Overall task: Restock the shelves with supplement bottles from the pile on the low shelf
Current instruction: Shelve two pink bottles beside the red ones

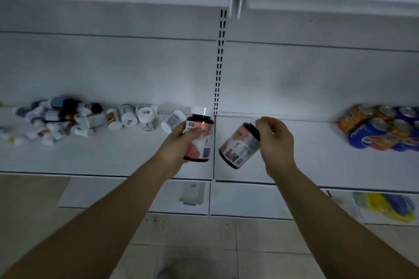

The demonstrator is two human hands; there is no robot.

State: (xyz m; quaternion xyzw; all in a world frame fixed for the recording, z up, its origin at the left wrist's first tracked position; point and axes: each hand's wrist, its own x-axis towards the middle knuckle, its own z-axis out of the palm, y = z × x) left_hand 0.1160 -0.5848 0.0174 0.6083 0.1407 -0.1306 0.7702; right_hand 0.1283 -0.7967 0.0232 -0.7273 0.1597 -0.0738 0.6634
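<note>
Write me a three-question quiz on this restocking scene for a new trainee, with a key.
1. True or false: each hand holds a bottle.
2. Which bottle is tilted? A) the one in the left hand B) the one in the right hand
3. Fill in: the pile of bottles lies on the shelf to the person's ____, and the soda cans to the right.

Key
1. True: the left holds the white-capped bottle, the right the other bottle.
2. B; it hangs from its cap end, while the left one stands upright.
3. left
</note>
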